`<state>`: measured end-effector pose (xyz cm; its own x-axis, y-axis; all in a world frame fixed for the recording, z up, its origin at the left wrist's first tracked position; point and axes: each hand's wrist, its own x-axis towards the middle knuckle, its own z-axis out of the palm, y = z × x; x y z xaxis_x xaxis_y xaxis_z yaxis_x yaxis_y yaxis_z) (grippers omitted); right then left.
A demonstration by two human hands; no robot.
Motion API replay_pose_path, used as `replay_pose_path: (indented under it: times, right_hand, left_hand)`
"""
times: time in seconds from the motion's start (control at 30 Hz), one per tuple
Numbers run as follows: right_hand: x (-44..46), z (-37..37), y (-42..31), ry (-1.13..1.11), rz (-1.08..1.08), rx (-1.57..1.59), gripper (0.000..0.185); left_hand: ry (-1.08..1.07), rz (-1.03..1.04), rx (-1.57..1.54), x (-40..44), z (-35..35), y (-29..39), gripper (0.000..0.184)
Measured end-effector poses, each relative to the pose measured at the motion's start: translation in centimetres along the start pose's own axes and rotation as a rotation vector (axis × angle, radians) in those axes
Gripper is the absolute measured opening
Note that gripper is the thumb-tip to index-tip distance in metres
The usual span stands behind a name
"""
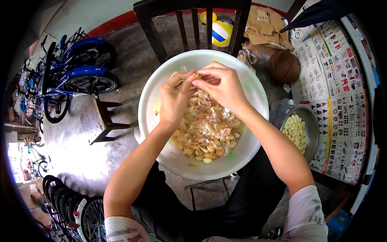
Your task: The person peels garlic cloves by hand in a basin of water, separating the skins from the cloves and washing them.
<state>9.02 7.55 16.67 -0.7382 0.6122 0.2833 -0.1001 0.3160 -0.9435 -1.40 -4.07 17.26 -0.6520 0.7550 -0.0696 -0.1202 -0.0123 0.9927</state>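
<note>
Over the far half of a wide white basin (155, 151), my left hand (176, 94) and my right hand (223, 82) meet with fingertips together. Pinched between them is a small garlic clove (196, 76), its skin brownish. Both hands are closed on it. Beneath lies a heap of loose garlic skins (209, 117), with unpeeled garlic cloves (205, 151) gathered toward the near side. To the right of the basin, a metal bowl (312, 125) holds pale peeled cloves (295, 133).
A dark slatted chair (187, 30) stands behind the basin. A low wooden stool (98, 119) and blue bicycles (86, 72) are at left. Beyond the chair are a volleyball (221, 34), a basketball (284, 66) and cardboard (266, 26). Printed sheets (342, 101) cover a surface at right.
</note>
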Motion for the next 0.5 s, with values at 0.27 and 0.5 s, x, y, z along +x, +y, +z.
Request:
replay_pose_path:
  times: [0.27, 0.5]
  right_hand:
    - [0.5, -1.0, 0.6, -0.011, -0.033, -0.071, 0.016]
    - [0.2, -1.3, 0.6, -0.033, -0.042, -0.054, 0.014]
  left_hand:
    - [0.02, -0.071, -0.091, 0.1, 0.9, 0.2, 0.022]
    - [0.005, -0.044, -0.011, 0.1, 0.7, 0.5, 0.022]
